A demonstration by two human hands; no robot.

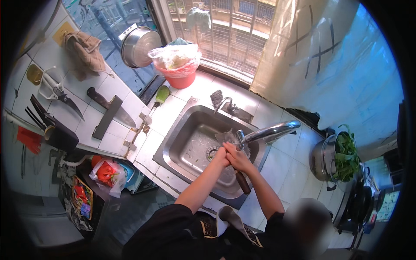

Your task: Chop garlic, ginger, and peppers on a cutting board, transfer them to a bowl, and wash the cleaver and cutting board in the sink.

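My left hand [222,158] and my right hand [238,158] press together over the stainless steel sink [191,136], just below the curved chrome faucet [273,131]. Their fingers overlap, so what lies between them is hidden. From beneath my right hand a brown handle [243,183] slants down towards the sink's front rim. Whether either hand grips it is hidden. Beyond my fingertips is a shiny, translucent patch [224,136] that could be a blade or water. The drain strainer [212,152] shows left of my hands, with green bits in it.
A red bucket [180,79] lined with plastic stands by the window, near a cut green vegetable [162,94]. Leafy greens [346,156] overfill a metal pot [320,161] at right. A kitchen knife [120,113] and scissors [61,91] hang on the left wall. A blurred shape [308,227] is lower right.
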